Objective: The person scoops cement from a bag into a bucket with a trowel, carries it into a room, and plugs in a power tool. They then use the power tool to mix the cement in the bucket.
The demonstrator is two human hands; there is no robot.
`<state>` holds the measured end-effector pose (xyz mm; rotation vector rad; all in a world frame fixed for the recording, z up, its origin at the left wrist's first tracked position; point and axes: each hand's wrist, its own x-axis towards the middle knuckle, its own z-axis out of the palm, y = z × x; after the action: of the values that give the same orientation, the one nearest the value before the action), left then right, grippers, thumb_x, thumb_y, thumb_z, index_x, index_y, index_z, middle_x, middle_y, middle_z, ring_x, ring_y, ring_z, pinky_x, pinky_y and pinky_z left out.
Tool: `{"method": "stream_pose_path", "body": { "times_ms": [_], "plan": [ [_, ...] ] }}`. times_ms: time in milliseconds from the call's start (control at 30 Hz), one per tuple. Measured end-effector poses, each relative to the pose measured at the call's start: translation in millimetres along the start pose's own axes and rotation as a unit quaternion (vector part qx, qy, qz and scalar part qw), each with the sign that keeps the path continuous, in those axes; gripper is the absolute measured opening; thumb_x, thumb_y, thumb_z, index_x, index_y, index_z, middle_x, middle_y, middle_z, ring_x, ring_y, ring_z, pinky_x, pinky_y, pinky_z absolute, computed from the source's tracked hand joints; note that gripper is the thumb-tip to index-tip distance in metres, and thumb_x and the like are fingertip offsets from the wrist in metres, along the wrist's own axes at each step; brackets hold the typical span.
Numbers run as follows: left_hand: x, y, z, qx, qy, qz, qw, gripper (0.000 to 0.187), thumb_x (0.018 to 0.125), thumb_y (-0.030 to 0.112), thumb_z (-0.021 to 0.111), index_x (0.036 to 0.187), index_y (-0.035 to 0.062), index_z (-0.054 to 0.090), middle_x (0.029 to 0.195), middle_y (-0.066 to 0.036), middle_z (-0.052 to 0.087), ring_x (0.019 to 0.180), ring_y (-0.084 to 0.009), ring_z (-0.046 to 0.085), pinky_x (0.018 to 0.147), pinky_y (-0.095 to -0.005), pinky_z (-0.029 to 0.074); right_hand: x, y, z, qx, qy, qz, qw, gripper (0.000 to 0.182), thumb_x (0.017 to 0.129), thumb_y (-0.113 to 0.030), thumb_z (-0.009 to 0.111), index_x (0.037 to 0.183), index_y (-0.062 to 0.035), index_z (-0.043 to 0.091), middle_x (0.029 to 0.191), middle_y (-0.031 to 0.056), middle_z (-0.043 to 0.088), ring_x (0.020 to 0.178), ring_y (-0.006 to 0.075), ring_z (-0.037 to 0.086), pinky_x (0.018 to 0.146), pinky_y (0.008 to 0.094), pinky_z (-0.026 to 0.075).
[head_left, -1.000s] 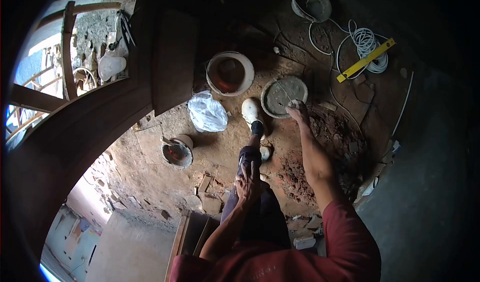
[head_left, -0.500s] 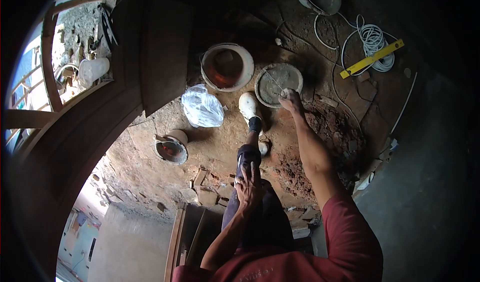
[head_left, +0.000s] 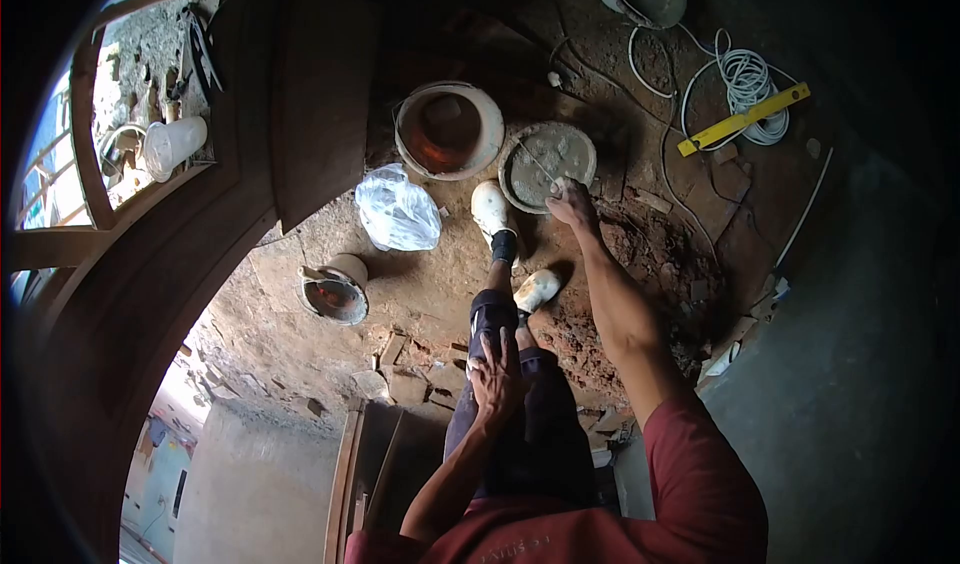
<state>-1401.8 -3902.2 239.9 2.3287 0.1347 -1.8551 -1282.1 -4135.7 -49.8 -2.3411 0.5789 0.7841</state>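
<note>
My right hand is closed around the thin wire handle of a round bucket. Wet grey mortar fills this bucket almost to its rim. My left hand lies on my left leg near the knee, fingers stretched and holding nothing. Just below the bucket is my left shoe, pale and stained; my right shoe is farther back. Left of the mortar bucket stands a wider pale bucket with something reddish-brown inside.
A clear plastic bag and a small tipped bucket lie to the left. Rubble covers the ground at right. Beyond it are a yellow spirit level, a coiled white cable and another bucket.
My right shoe has come forward into fuller view. The mortar bucket and my right hand have shifted slightly left. My left hand stays on my leg.
</note>
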Motion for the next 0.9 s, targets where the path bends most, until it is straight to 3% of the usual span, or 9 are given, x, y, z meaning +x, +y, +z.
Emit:
{"method": "stream_pose_path", "body": {
  "times_ms": [167,233,367,500,600,667,767,833,900],
  "plan": [
    [-2,5,5,-0.008,0.003,0.005,1.000,0.112,0.076,0.057,0.077,0.159,0.0195,0.013,0.158,-0.027,0.025,0.133,-0.0576,0.038,0.104,-0.0605,0.038,-3,-5,-5,0.009,-0.015,0.002,1.000,0.035,0.078,-0.033,0.072,0.102,-0.0075,0.064,0.101,0.0169,0.067,0.093,0.0348,0.065,0.079,0.0421,0.053],
    [-2,9,8,-0.014,0.021,0.009,1.000,0.109,0.078,0.059,0.073,0.160,0.0209,0.012,0.161,-0.026,0.019,0.130,-0.0620,0.036,0.103,-0.0628,0.037,-2,5,-4,0.061,-0.021,-0.020,0.998,0.038,0.079,-0.033,0.073,0.106,-0.0072,0.064,0.102,0.0159,0.067,0.095,0.0346,0.065,0.082,0.0416,0.053],
    [-8,20,6,-0.062,0.027,0.008,0.998,0.109,0.078,0.061,0.072,0.160,0.0195,0.012,0.161,-0.027,0.019,0.131,-0.0646,0.034,0.105,-0.0654,0.034,2,18,6,0.069,0.008,-0.112,0.991,0.032,0.078,-0.025,0.075,0.101,-0.0068,0.062,0.097,0.0158,0.065,0.093,0.0354,0.064,0.082,0.0416,0.052],
    [-7,26,22,-0.081,0.014,-0.010,0.997,0.110,0.077,0.063,0.072,0.159,0.0178,0.014,0.161,-0.027,0.020,0.130,-0.0657,0.034,0.106,-0.0659,0.033,-1,8,12,0.048,0.036,-0.101,0.993,0.030,0.076,-0.023,0.076,0.095,-0.0061,0.060,0.094,0.0156,0.064,0.091,0.0356,0.062,0.080,0.0419,0.050],
    [-2,21,42,-0.116,0.060,-0.016,0.991,0.106,0.078,0.067,0.069,0.157,0.0152,0.022,0.159,-0.027,0.023,0.135,-0.0578,0.033,0.108,-0.0648,0.031,-3,10,7,0.018,0.020,-0.077,0.997,0.030,0.076,-0.024,0.077,0.094,-0.0069,0.060,0.093,0.0162,0.064,0.091,0.0363,0.062,0.079,0.0432,0.050],
    [10,21,54,-0.164,0.183,0.004,0.969,0.099,0.081,0.071,0.063,0.153,0.0099,0.034,0.156,-0.026,0.027,0.142,-0.0479,0.029,0.113,-0.0628,0.024,-5,-1,-13,0.002,-0.034,-0.041,0.999,0.030,0.076,-0.025,0.076,0.094,-0.0074,0.059,0.098,0.0171,0.063,0.095,0.0366,0.061,0.080,0.0437,0.049],
    [53,26,59,-0.194,0.315,0.048,0.928,0.084,0.089,0.063,0.059,0.147,0.0055,0.042,0.152,-0.028,0.031,0.143,-0.0458,0.027,0.117,-0.0616,0.016,-13,8,-10,0.019,-0.004,-0.063,0.998,0.030,0.076,-0.024,0.074,0.094,-0.0068,0.057,0.100,0.0176,0.061,0.098,0.0371,0.059,0.082,0.0442,0.049],
    [97,29,54,-0.365,0.374,0.119,0.844,0.068,0.096,0.044,0.060,0.143,-0.0018,0.043,0.144,-0.033,0.039,0.136,-0.0486,0.036,0.114,-0.0526,0.028,-28,-8,-33,0.019,-0.021,-0.053,0.998,0.030,0.077,-0.024,0.073,0.094,-0.0064,0.056,0.101,0.0176,0.060,0.099,0.0377,0.058,0.084,0.0450,0.048],
    [151,30,61,-0.470,0.384,0.110,0.787,0.055,0.101,0.036,0.053,0.139,-0.0041,0.046,0.137,-0.030,0.048,0.128,-0.0421,0.047,0.108,-0.0436,0.038,-38,-13,-49,-0.018,-0.061,-0.075,0.995,0.030,0.078,-0.023,0.073,0.095,-0.0060,0.055,0.100,0.0173,0.060,0.100,0.0378,0.058,0.085,0.0449,0.048]
  ]
}}
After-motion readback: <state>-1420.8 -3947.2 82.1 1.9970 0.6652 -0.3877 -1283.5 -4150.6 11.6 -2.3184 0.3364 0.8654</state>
